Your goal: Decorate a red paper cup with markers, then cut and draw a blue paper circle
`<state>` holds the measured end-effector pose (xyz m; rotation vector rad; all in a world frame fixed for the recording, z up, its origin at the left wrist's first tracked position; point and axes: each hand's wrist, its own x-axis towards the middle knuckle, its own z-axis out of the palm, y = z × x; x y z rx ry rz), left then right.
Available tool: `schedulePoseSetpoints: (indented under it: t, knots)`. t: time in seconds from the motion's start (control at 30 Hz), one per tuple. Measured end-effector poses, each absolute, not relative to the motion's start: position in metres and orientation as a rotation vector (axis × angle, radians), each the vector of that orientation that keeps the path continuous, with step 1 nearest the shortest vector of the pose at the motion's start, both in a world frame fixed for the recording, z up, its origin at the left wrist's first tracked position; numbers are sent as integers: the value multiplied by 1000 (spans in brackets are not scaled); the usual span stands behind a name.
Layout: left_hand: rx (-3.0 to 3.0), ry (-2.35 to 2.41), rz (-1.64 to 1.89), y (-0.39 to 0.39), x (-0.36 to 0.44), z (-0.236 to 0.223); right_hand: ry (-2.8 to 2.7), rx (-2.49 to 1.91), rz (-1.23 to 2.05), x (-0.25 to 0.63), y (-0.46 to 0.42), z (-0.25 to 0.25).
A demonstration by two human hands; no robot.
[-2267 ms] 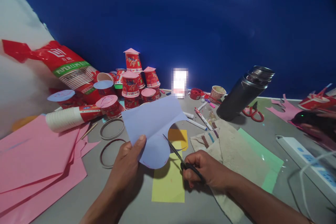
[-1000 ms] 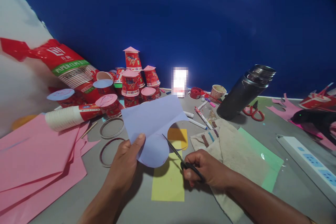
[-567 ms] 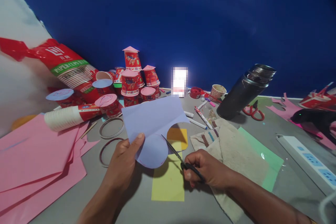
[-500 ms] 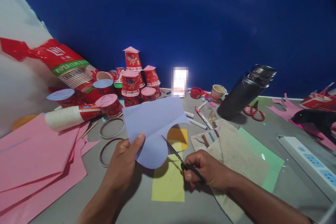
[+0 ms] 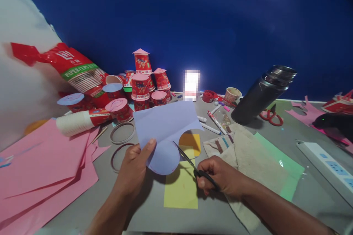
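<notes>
My left hand (image 5: pixel 138 161) pinches a sheet of lavender paper (image 5: pixel 165 121) at its lower left, thumb on top. A rounded disc shape, partly cut free, hangs at the sheet's lower edge with a faint pink line along its rim. In my right hand (image 5: pixel 217 178) is a pair of black-handled scissors (image 5: pixel 189 158), fingers wrapped round the handles. The blades meet the paper at the notch between disc and sheet. Below lie a yellow paper (image 5: pixel 180 191) and an orange piece (image 5: pixel 193 143) on the grey table (image 5: pixel 149 205).
Pink sheets (image 5: pixel 55 154) cover the left, near two tape rings (image 5: pixel 122 133). Behind stand stacked red paper cups (image 5: pixel 142 62) and a cup bag (image 5: pixel 79 68). On the right are a cloth (image 5: pixel 248 161), a dark flask (image 5: pixel 259 97), red-handled scissors (image 5: pixel 271 116) and a power strip (image 5: pixel 328 169).
The whole view has shifted slightly, so things sit a little further right. Hands, paper and scissors keep nearly the same position relative to one another.
</notes>
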<state>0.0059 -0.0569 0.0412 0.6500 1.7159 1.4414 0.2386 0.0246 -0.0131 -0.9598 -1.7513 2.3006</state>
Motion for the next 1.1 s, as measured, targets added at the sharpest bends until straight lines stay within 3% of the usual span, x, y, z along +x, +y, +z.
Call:
schedulePoseSetpoints:
  t: [1.1]
  knots:
    - [684, 1461, 1547, -60, 1, 19, -1741, -976, 2320, 238, 22, -10]
